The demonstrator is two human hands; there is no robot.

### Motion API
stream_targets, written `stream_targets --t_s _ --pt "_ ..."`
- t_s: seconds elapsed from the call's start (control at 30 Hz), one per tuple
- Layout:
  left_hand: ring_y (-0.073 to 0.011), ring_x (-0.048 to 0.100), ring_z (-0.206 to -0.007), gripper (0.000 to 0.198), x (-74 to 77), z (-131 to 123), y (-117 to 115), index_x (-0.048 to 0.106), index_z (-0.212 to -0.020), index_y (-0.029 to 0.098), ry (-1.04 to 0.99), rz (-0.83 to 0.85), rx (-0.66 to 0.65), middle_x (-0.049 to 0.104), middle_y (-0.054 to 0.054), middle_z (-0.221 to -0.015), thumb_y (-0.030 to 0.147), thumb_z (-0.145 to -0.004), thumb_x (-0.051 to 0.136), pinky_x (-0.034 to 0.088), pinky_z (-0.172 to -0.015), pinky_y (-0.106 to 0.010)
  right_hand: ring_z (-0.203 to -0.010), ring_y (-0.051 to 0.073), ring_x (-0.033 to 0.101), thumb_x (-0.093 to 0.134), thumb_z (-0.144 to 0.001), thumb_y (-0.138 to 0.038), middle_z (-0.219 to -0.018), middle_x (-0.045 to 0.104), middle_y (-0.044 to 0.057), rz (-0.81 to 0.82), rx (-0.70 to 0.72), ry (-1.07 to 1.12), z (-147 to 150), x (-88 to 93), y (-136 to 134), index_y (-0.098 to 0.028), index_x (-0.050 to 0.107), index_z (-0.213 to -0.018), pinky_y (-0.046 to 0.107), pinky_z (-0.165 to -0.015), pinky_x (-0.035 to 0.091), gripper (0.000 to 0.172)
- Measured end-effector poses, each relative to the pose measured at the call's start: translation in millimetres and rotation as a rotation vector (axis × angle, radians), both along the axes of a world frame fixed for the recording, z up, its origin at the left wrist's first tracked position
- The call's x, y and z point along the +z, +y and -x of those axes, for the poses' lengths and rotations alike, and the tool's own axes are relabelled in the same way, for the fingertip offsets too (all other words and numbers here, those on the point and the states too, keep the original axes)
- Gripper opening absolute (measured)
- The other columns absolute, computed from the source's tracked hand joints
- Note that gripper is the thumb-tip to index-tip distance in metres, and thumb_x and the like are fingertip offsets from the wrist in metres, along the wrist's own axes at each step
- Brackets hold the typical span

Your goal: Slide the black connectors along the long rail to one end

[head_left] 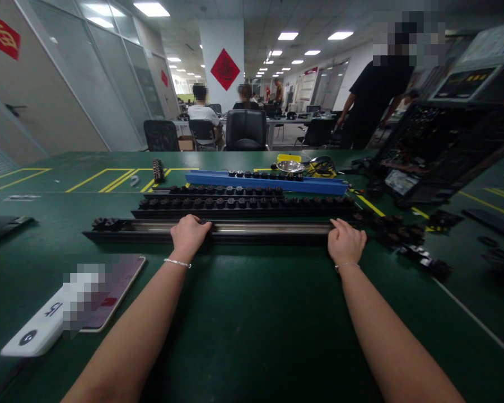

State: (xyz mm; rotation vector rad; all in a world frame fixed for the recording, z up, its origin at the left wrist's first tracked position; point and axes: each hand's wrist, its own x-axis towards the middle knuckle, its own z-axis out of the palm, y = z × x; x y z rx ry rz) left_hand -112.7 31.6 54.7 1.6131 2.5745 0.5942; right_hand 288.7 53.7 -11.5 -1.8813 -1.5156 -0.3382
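Note:
A long black rail with a shiny metal strip inside lies crosswise on the green table. My left hand is closed on the rail left of its middle, its fingertips at a small dark piece. Near the right end, my right hand has its fingers curled over the same rail. Several small black parts sit in the rail's left end. Just behind it runs another black rail filled with a row of black wheel-like parts, with a similar shorter rail beyond.
Further back are a blue rail, a metal dish and a yellow item. A white device and a phone lie front left. Black parts and an open machine case are at right. A person stands behind.

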Motion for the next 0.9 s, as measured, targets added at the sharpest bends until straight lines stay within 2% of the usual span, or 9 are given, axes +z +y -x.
stream_targets --t_s 0.23,0.67,0.9 --pt "-0.0289 0.061 -0.100 0.042 0.3 -5 0 0.065 -0.095 0.019 -0.005 -0.005 -0.005 0.069 -0.011 -0.100 0.052 -0.071 0.055 0.044 -0.087 -0.040 -0.100 0.023 0.051 0.033 -0.084 -0.026 -0.121 0.061 0.007 0.040 0.002 -0.009 2 3.9 -3 -0.020 0.066 -0.113 0.051 -0.104 0.024 0.044" --pt "-0.0288 0.061 -0.102 0.043 1.4 -12 0 0.064 -0.097 0.020 -0.016 0.009 -0.007 0.069 -0.010 -0.103 0.053 -0.071 0.055 0.042 -0.088 -0.039 -0.097 0.022 0.052 0.036 -0.080 -0.023 -0.119 0.061 0.006 -0.005 -0.009 0.009 2 2.6 -2 -0.023 0.067 -0.110 0.051 -0.104 0.024 0.043" --pt "-0.0287 0.061 -0.100 0.040 -0.7 -15 1 0.064 -0.094 0.020 -0.018 -0.015 -0.015 0.069 -0.010 -0.100 0.052 -0.071 0.056 0.042 -0.089 -0.040 -0.100 0.023 0.053 0.034 -0.083 -0.025 -0.121 0.061 0.006 0.018 -0.005 0.001 4 5.0 -4 -0.021 0.067 -0.112 0.051 -0.105 0.024 0.044"
